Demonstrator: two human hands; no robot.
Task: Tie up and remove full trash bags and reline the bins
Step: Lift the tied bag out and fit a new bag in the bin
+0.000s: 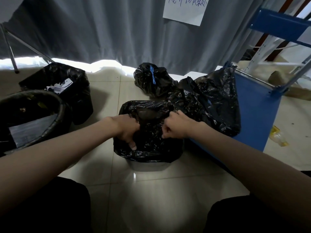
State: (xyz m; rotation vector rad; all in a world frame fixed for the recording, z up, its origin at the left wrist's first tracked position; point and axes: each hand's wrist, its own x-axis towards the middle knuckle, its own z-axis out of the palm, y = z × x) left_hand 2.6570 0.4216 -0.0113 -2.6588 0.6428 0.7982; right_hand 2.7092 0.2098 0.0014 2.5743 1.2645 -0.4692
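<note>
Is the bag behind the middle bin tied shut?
Tied: a blue tie cinches the neck of the black bag on the floor.

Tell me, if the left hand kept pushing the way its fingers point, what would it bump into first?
The left hand points its fingers down into the bin in front of the person. Going straight on, it would probably meet the crumpled black liner first, pressing it deeper. What lies under the plastic is hidden, so that is a guess.

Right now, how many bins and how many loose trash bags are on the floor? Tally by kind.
Lined bins: 3 — centre bin, rear-left bin, near-left round bin
Tied black bag with blue tie: 1
Loose black bag against the blue panel: 1
Total: 5
Left hand and right hand both grip the centre bin's liner.
</note>
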